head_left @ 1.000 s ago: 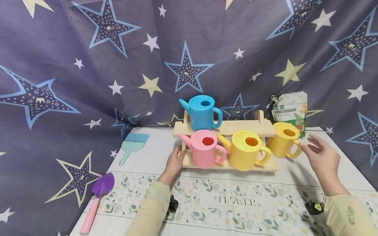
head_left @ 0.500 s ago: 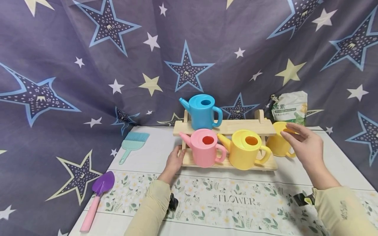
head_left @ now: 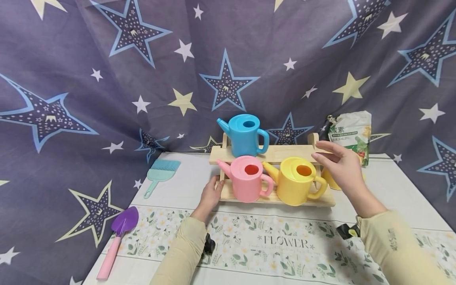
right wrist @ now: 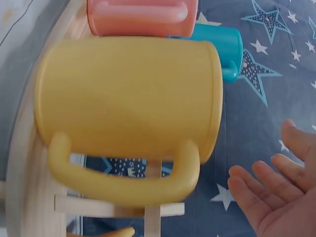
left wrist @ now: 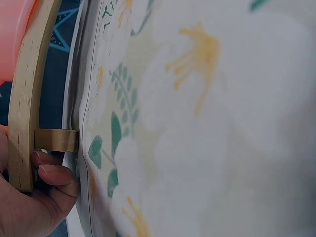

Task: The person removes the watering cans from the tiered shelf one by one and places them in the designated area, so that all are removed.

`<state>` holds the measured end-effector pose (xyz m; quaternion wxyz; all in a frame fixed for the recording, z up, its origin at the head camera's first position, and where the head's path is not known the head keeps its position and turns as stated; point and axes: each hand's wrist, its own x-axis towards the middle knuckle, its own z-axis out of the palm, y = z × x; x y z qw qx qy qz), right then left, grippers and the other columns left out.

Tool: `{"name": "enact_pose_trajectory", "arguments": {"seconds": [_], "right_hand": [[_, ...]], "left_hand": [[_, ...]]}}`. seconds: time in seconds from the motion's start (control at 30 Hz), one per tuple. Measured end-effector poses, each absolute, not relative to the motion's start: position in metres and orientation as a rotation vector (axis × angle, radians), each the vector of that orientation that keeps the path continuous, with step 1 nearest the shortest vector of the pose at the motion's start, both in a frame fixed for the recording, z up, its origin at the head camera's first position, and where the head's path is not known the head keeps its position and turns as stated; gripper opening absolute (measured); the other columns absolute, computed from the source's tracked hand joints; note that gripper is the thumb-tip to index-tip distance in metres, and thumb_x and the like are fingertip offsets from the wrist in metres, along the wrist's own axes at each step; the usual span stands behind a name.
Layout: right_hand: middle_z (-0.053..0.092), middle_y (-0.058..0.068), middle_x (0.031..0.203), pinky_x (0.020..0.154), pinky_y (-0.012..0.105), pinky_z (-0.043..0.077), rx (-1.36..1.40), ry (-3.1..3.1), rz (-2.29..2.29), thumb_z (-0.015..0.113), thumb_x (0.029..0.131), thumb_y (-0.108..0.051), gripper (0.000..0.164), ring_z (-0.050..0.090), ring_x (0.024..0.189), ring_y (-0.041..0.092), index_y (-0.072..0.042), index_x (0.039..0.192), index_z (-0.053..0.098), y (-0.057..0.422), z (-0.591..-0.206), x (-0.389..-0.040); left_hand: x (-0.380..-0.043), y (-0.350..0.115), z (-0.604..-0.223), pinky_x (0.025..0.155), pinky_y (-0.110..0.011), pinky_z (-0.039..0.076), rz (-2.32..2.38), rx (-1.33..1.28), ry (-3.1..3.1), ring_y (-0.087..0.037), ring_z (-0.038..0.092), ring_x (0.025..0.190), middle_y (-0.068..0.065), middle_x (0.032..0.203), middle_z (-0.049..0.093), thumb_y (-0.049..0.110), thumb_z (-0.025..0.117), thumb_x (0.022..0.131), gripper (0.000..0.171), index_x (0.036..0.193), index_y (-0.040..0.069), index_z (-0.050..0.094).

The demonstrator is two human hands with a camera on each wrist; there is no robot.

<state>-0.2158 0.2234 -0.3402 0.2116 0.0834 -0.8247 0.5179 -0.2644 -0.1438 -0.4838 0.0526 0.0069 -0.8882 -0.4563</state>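
Note:
My left hand (head_left: pixel 210 194) grips the left end of a two-tier wooden shelf (head_left: pixel 278 200), its fingers curled under the lower board in the left wrist view. On that board stand a pink watering can (head_left: pixel 246 184) and a yellow watering can (head_left: pixel 292 188). A blue watering can (head_left: pixel 242 138) stands on the upper board. My right hand (head_left: pixel 343 168) hovers near the shelf's upper right end, fingers loosely spread and holding nothing; the right wrist view shows them apart from the yellow can's body. Behind this hand, a second yellow watering can (head_left: pixel 329 179) is mostly hidden.
A white and green bag (head_left: pixel 352 130) stands at the back right. To the left lie a teal brush (head_left: pixel 160 174) and a trowel (head_left: pixel 122 223) with a purple blade and pink handle. A star-printed curtain (head_left: pixel 285 35) hangs behind the flower-patterned tablecloth (head_left: pixel 249 253).
My right hand has moved left, from the rear yellow watering can's handle to the shelf's upper right end. My left hand and the watering cans have stayed in place.

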Motion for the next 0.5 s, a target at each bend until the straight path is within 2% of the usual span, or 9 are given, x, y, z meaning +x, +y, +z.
{"name": "enact_pose_trajectory", "arguments": {"seconds": [0.13,0.27,0.37,0.5], "right_hand": [[0.063,0.018,0.126,0.076,0.009,0.05,0.258,-2.345,1.448,0.072,0.09,-0.025,0.046,0.063,0.091,-0.006,-0.002,0.128,0.062,0.212,-0.335,-0.219],[0.064,0.011,0.127,0.078,0.01,0.05,0.253,-2.427,1.387,0.071,0.09,-0.034,0.048,0.066,0.099,0.012,-0.009,0.13,0.062,0.203,-0.333,-0.223],[0.064,0.01,0.127,0.08,0.013,0.052,0.263,-2.45,1.396,0.071,0.089,-0.037,0.05,0.067,0.104,0.024,-0.01,0.13,0.062,0.197,-0.333,-0.225],[0.063,0.011,0.128,0.081,0.015,0.052,0.29,-2.47,1.424,0.071,0.089,-0.037,0.05,0.066,0.105,0.027,-0.009,0.13,0.062,0.189,-0.33,-0.23]], "left_hand": [[-0.264,-0.144,-0.483,0.11,-0.056,0.031,-1.399,0.033,-2.696,-0.039,0.041,0.135,-0.019,0.142,0.05,0.025,0.048,0.103,0.035,0.134,0.007,0.053],[-0.265,-0.143,-0.483,0.11,-0.056,0.031,-1.401,0.039,-2.695,-0.039,0.04,0.135,-0.019,0.142,0.049,0.024,0.048,0.103,0.036,0.134,0.006,0.053],[-0.265,-0.143,-0.484,0.11,-0.057,0.032,-1.394,0.038,-2.696,-0.039,0.041,0.134,-0.02,0.142,0.05,0.024,0.048,0.103,0.035,0.134,0.006,0.053],[-0.264,-0.142,-0.484,0.11,-0.056,0.032,-1.399,0.049,-2.698,-0.038,0.041,0.134,-0.019,0.142,0.05,0.025,0.048,0.103,0.036,0.134,0.007,0.053]]}}
